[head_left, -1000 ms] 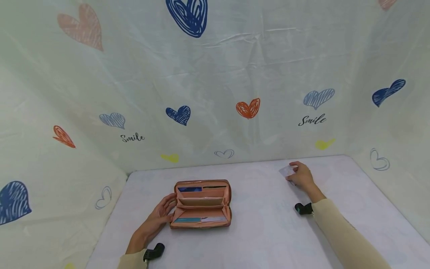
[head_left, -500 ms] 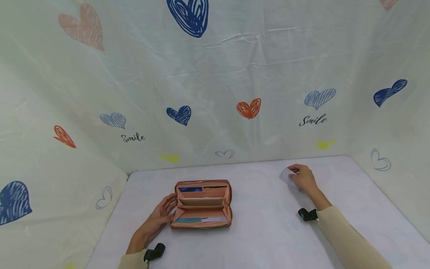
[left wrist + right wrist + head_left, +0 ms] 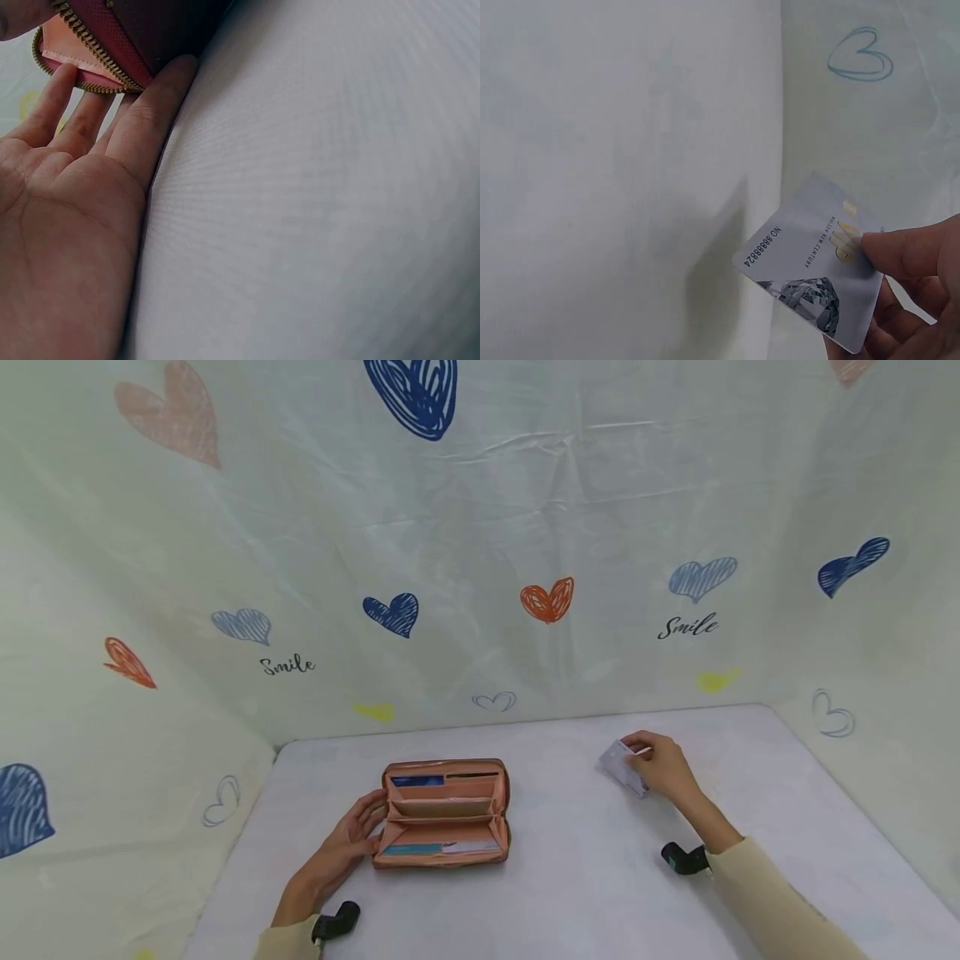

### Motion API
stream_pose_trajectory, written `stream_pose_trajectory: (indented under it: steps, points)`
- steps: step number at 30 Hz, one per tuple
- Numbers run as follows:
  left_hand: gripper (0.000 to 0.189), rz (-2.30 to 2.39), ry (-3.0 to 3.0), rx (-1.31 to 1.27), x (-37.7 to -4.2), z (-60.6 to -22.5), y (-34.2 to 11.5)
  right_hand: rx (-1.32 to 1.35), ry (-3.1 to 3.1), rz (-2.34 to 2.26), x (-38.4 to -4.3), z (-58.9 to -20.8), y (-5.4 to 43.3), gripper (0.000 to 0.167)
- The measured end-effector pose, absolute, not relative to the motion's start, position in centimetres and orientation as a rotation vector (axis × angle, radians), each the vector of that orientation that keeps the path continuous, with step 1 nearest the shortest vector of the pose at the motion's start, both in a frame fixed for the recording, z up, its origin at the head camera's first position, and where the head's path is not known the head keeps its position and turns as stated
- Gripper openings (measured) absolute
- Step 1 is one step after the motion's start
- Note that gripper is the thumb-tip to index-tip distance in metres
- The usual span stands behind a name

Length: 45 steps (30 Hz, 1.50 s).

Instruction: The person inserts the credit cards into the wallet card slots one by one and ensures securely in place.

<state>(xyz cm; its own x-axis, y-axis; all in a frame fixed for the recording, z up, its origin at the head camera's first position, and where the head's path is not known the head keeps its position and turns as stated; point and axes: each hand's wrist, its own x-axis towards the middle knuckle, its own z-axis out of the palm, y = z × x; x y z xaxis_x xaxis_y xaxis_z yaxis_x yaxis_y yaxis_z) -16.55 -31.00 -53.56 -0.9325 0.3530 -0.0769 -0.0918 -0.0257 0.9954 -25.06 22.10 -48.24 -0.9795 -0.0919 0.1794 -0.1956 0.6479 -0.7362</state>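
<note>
A pinkish-tan zip wallet (image 3: 442,814) lies unfolded on the white table, with a blue card (image 3: 417,781) in its upper slots and a teal card (image 3: 408,849) and a pale card (image 3: 470,847) in its lower half. My left hand (image 3: 342,842) rests at its left edge, fingers extended; in the left wrist view, fingertips touch beside the brass zipper (image 3: 97,41). Right of the wallet, my right hand (image 3: 663,768) pinches a silver VIP card (image 3: 814,262) between thumb and fingers, tilted over the table. The card carries a diamond picture and a printed number.
The white table (image 3: 570,893) ends at a pale curtain (image 3: 480,527) printed with hearts and "Smile", which also hangs at both sides. A black wrist device (image 3: 684,858) sits at the right sleeve, another black device (image 3: 336,922) at the left.
My right hand has moved slightly left and toward me with the card, whose printed face has turned more into view. The left hand stays at the wallet; the head view has shifted a little.
</note>
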Motion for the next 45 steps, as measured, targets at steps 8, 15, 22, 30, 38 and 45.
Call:
stream_pose_trajectory:
  steps: [8,15,22,30,38,45]
  points:
    - [0.088,2.039,1.939,0.293,-16.6,-53.5,-31.1,0.328,-2.642,1.286,-23.7,-46.8,19.9,0.023]
    - [0.089,2.032,1.943,0.276,-16.7,-53.6,-31.1,0.399,-2.602,1.311,-23.1,-45.8,17.7,0.02]
    - [0.089,2.045,1.929,0.345,-16.6,-53.4,-31.1,0.504,-2.534,1.367,-22.9,-45.1,15.4,0.02]
    - [0.088,2.061,1.899,0.384,-16.4,-53.4,-31.0,0.56,-2.492,1.437,-23.0,-44.1,12.5,0.021]
    - [0.089,2.067,1.897,0.393,-16.6,-53.6,-31.1,0.637,-2.42,1.513,-23.0,-43.2,9.6,0.022]
    - [0.09,2.047,1.922,0.292,-16.7,-53.8,-31.2,0.658,-2.38,1.612,-23.0,-43.0,7.5,0.022]
